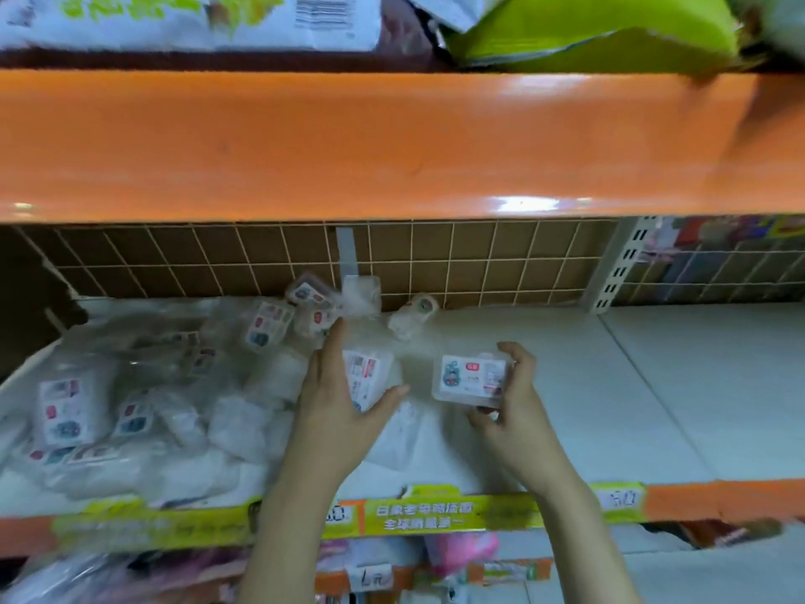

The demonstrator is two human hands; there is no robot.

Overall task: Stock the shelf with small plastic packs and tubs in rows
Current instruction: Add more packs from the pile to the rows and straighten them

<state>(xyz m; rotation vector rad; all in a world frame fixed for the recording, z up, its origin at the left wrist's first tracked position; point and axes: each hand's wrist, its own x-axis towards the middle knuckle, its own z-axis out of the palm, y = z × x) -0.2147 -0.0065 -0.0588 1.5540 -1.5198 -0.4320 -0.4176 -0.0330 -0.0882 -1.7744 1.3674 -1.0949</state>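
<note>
Above the hands, an orange shelf edge (348, 141) carries a white bag (187, 19) and a green bag (588, 32) (print blurred); behind them, wire mesh (261, 259); below, a green price strip (418, 514).

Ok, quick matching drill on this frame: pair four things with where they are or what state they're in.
Things:
1. left hand
2. right hand
3. heap of packs
4. small roll

Places or states:
A. lies at the back of the shelf, by the wire grid
B. piled loosely on the left part of the shelf
C. holds a clear tub with its label facing the camera
D. grips a labelled pack beside the heap

Pairs: 1-D, 2-C, 3-B, 4-A
</note>
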